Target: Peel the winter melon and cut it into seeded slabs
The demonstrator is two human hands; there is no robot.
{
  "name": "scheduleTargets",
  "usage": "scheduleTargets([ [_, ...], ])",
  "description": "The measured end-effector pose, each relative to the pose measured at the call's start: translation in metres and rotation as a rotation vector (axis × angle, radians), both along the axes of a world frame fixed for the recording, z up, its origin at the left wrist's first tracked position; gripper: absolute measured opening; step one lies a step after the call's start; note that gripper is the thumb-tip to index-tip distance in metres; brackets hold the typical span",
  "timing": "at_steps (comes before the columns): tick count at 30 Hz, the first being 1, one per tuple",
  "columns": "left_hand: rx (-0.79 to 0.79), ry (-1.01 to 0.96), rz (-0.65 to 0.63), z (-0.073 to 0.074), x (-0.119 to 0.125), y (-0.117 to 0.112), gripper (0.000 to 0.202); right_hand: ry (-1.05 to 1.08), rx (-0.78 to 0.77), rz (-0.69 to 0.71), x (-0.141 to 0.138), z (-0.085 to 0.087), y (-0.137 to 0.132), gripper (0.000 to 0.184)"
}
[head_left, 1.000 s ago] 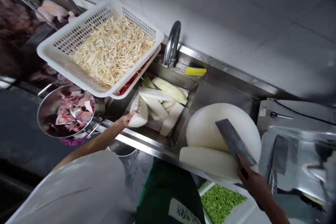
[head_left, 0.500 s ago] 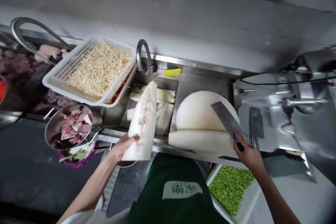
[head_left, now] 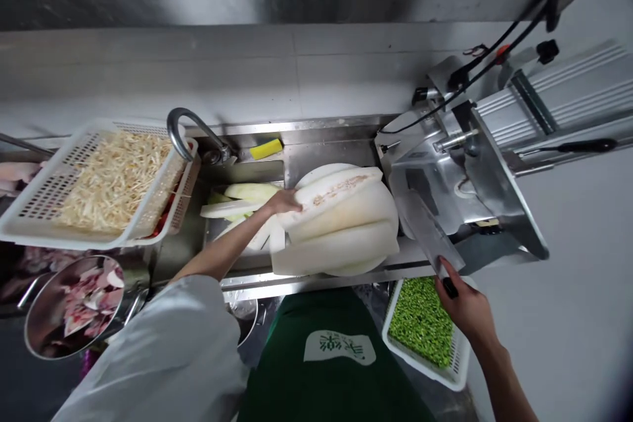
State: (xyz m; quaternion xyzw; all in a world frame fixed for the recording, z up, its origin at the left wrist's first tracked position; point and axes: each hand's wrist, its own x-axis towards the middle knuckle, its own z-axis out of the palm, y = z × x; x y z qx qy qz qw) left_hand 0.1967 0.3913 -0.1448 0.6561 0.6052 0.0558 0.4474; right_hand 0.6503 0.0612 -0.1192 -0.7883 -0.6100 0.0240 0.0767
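My left hand [head_left: 285, 203] is closed on the left end of a long peeled white melon piece [head_left: 346, 192], which looks like winter melon. Its seedy, brownish side faces up. The piece lies over the round white cutting board [head_left: 321, 173], behind another pale melon piece [head_left: 336, 249] along the near side. Off to the right, my right hand [head_left: 467, 306] grips the handle of a cleaver [head_left: 426, 221]. The blade points up and left, apart from the melon. Melon strips [head_left: 247, 192] lie in the sink [head_left: 212, 175] beside my left forearm.
A white basket of bean sprouts [head_left: 119, 178] stands left of the faucet [head_left: 198, 122]. A pot of raw meat pieces [head_left: 93, 297] is nearer. A yellow block [head_left: 266, 149] lies behind the sink. Right are a metal slicing machine [head_left: 475, 165] and a basket of chopped greens [head_left: 420, 323].
My left hand has brought the melon piece from over the sink rightward and down onto the cutting board. The cleaver has moved off the board to its right. The view has shifted.
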Motion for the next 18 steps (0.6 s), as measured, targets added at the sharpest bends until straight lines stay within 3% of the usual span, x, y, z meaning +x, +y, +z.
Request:
scheduleTargets([
  [2,0.269,0.063,-0.177,-0.005,0.013,-0.029,0.070,0.062,0.006,-0.040,0.000,-0.003,-0.013,0.057],
  [3,0.329,0.071,-0.295,-0.009,0.020,-0.050,0.076,0.090,0.001,-0.064,0.000,-0.005,-0.016,0.057],
  [6,0.266,0.173,-0.652,-0.027,0.045,-0.117,0.112,0.141,-0.041,-0.126,-0.002,-0.012,-0.019,0.058],
  [9,0.314,0.421,-0.857,-0.041,0.069,-0.157,0.140,0.152,-0.061,-0.137,-0.004,-0.018,-0.010,0.058],
  [12,0.367,0.499,-0.842,-0.042,0.075,-0.164,0.143,0.150,-0.063,-0.130,-0.005,-0.022,0.002,0.057],
  [14,0.339,0.507,-0.805,-0.036,0.060,-0.163,0.138,0.147,-0.080,-0.150,-0.006,-0.022,0.009,0.057],
  [16,0.303,0.520,-0.750,-0.031,0.029,-0.168,0.133,0.153,-0.100,-0.182,-0.008,-0.023,0.015,0.059],
  [18,0.252,0.544,-0.663,-0.027,-0.018,-0.184,0.129,0.169,-0.116,-0.207,-0.011,-0.024,0.019,0.060],
])
